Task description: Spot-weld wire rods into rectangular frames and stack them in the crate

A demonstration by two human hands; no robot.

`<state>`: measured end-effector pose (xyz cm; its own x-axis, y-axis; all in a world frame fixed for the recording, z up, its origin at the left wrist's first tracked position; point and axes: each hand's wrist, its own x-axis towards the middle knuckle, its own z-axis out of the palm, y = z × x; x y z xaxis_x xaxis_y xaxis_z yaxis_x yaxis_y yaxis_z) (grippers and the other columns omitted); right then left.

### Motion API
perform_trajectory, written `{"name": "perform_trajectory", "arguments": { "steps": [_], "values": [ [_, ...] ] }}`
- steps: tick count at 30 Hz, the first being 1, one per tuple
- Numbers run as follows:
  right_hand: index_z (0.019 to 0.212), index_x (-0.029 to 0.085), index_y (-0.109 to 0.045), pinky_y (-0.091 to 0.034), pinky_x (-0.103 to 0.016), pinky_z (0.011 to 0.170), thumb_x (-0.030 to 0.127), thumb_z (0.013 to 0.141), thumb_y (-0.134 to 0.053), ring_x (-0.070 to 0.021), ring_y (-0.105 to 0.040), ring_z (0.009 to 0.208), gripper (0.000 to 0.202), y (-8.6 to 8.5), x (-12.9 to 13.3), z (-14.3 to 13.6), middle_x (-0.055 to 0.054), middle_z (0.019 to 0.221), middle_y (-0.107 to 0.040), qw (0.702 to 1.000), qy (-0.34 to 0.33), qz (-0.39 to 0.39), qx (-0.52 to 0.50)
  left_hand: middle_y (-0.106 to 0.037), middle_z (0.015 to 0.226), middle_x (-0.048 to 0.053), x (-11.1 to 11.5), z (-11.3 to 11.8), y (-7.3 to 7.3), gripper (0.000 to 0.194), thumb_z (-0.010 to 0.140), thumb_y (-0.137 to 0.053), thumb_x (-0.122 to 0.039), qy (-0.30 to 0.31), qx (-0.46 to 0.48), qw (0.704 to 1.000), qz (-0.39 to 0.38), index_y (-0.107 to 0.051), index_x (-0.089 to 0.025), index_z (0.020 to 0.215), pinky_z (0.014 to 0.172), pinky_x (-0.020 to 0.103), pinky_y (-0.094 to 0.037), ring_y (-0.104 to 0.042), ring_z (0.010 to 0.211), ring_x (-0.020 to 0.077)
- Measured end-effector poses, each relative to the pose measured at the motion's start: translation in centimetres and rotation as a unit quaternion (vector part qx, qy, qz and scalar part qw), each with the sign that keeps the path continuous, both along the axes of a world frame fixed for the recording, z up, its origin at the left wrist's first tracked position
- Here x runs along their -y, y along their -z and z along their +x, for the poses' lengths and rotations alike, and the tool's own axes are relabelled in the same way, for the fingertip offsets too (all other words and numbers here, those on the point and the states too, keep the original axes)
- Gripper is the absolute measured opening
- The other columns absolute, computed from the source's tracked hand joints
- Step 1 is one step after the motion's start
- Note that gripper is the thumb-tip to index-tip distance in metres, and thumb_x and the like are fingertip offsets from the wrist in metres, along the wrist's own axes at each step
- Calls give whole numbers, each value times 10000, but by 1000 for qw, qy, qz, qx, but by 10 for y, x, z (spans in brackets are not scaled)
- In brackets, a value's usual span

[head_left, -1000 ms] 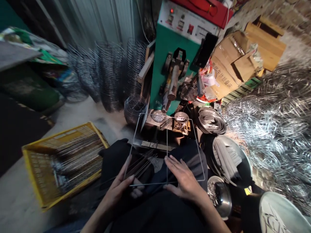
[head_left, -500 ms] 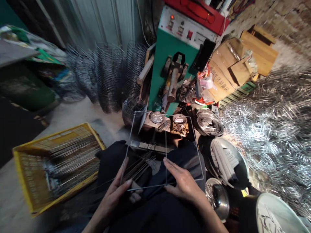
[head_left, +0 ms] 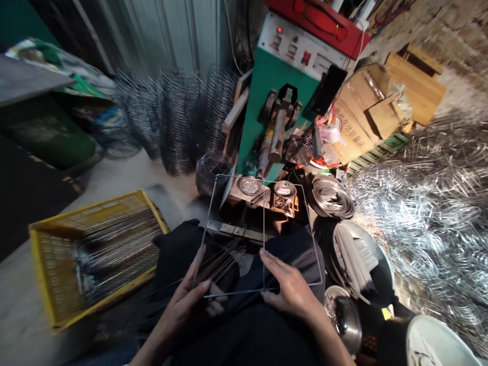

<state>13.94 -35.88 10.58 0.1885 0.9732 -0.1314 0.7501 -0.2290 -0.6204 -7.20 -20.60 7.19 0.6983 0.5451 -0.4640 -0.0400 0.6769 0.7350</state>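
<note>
A thin rectangular wire frame [head_left: 313, 243] with one wire running down its middle is held above my lap, its far side close to the electrodes of the green welding machine [head_left: 256, 122]. My left hand [head_left: 194, 292] is closed on the frame's near left corner. My right hand [head_left: 287, 282] grips the frame near the lower end of the middle wire [head_left: 264, 223], thumb and fingers around it. Several loose straight wires [head_left: 226, 262] lie across my left thigh, below the frame. The far end of the middle wire meets the frame's far side under the electrode tip [head_left: 266, 172].
To the left stands a yellow crate [head_left: 41, 274] of straight wires. Stacks of wire rings [head_left: 179, 122] line the back wall. Shiny wire pieces [head_left: 419, 218] are heaped at right. Close on my right are a bucket of flat strips [head_left: 354, 259] and a metal bowl [head_left: 348, 325].
The whole view has shifted slightly, so everything sits a little further right. Both hands keep the same hold on the wire frame.
</note>
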Motion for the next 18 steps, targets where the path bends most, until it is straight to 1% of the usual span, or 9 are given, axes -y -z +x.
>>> {"name": "perform_trajectory", "arguments": {
  "steps": [5,11,14,18],
  "values": [
    [1557,219,-280,-343,-400,1190,100,697,-640,-221,-353,1442,940,2,-2,3,-54,1589,-313,1000,2,5,-1,-708,664,51,-3,3,3,1034,825,-698,-341,0,3,1000,5,-2,-263,1586,483,266,-513,-650,502,211],
    [1558,243,-276,-351,-409,1186,109,717,-646,-230,-364,1437,929,0,-7,7,-44,1590,-310,1000,8,4,2,-713,674,50,-7,7,4,997,823,-699,-318,-5,19,1000,-18,-55,-311,1584,467,244,-492,-650,493,203],
    [1560,258,-266,-358,-408,1181,114,734,-645,-230,-360,1438,921,-4,-8,7,-39,1592,-304,1000,7,-3,-2,-715,685,46,-9,6,4,999,823,-700,-318,-5,4,1000,-16,-55,-305,1585,464,247,-495,-646,488,200],
    [1559,278,-265,-359,-410,1177,117,746,-643,-231,-353,1441,911,-4,-5,5,-31,1597,-294,1000,10,-8,-15,-713,694,51,-9,4,4,978,853,-664,-298,14,8,1000,3,-17,-286,1586,478,258,-506,-647,499,199]
  ]
}}
